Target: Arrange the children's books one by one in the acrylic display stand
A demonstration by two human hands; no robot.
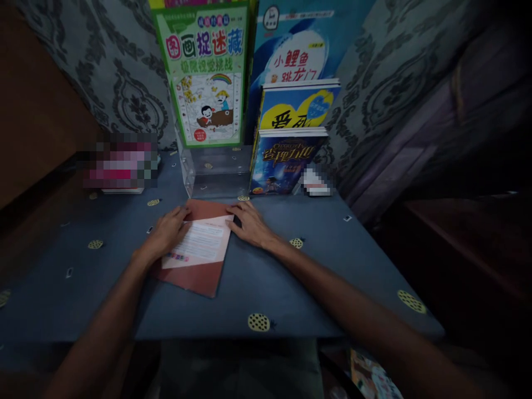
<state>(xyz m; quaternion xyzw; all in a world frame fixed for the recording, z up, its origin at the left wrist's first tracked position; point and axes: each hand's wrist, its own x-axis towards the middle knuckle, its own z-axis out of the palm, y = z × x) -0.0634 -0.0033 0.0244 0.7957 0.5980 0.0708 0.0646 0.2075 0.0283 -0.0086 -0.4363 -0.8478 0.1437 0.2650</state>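
Note:
A thin book (203, 277) with a reddish-brown cover and a pale panel of printed text lies at a slight angle on the table. Along its upper left edge, my left hand (168, 230) grips it, with the fingertips resting over the cover. My right hand (249, 226) has hold of the upper right corner, fingers on the edge and thumb against the side. Just beyond the book stands a clear plastic display rack (216, 180), its lower front tier on the left showing no book.
The rack holds a green picture book (208, 72), a blue carp book (307, 39), a yellow-and-blue book (299, 105) and a dark blue book (278, 163). Blurred items (120, 166) lie at left, a small white one (316, 183) at right. Pineapple-print cloth covers the table (311, 299).

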